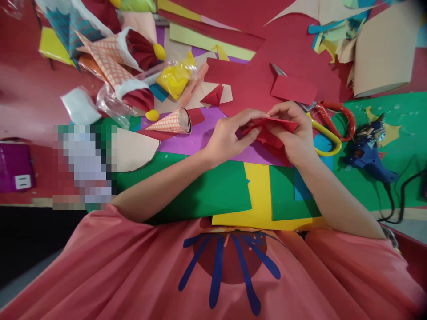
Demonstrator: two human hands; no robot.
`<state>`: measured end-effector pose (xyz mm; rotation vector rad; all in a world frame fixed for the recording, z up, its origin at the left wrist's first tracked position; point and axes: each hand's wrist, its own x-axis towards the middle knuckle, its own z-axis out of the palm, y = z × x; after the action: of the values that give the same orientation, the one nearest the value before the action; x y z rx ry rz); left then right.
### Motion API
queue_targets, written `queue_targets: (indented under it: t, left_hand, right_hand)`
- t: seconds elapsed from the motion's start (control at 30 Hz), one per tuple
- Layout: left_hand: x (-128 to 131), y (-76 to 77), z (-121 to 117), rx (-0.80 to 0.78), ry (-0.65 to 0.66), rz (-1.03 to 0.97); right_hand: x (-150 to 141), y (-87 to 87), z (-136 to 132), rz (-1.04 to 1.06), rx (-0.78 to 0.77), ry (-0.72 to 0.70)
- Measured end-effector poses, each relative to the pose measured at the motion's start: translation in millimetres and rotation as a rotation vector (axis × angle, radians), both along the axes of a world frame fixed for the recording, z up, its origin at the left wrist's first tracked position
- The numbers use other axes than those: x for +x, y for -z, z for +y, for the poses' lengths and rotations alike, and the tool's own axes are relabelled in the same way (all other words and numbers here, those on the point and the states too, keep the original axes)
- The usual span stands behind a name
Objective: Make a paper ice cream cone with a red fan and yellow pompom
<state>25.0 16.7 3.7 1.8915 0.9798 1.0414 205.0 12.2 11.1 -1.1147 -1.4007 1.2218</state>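
Both hands meet over the purple paper, gripping one piece of red paper point(271, 135) that looks folded. My left hand point(230, 135) pinches its left side between thumb and fingers. On the other side, my right hand point(295, 131) has its thumb on the near face and its fingers curled behind. Part of the red paper is covered by the fingers. To the left lies a small checked paper cone point(171, 122), open end facing right. A folded red paper piece point(212, 95) rests beyond my left hand, and a red rectangle point(293, 89) lies beyond my right.
Scissors with red handles point(348, 120) and a yellow-handled pair point(328, 142) lie right of my right hand. Farther right sits a blue glue gun point(372, 151) with its cord. Decorated cones point(110, 58), a yellow clay packet point(176, 80) and a beige paper roll point(383, 49) lie farther back.
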Motion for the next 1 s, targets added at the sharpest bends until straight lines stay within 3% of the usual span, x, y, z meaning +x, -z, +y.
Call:
queue_targets:
  t: [0.3, 0.5, 0.63, 0.8, 0.9, 1.0]
  left_hand:
    - [-4.8, 4.7, 5.8, -0.028, 0.079, -0.088]
    - [-6.9, 1.8, 6.0, -0.051, 0.079, -0.120]
    - [-7.2, 0.5, 5.0, -0.075, 0.006, -0.087]
    - [-8.9, 2.2, 3.2, 0.146, -0.084, -0.192]
    - [-10.0, 0.9, 0.1, 0.231, -0.022, -0.098]
    - [-9.4, -0.5, -2.4, 0.274, 0.045, -0.012]
  right_hand:
    - [2.0, 1.8, -0.3, 0.262, -0.121, -0.040]
    - [3.3, 2.9, 2.1, 0.206, -0.171, -0.042]
    - [7.7, 0.6, 6.1, 0.139, -0.184, -0.085]
    - [6.9, -10.2, 10.8, 0.269, -0.265, -0.095]
    - [5.1, -10.7, 10.2, 0.164, -0.239, -0.035]
    - [5.6, -5.9, 8.8, 0.087, -0.228, -0.074]
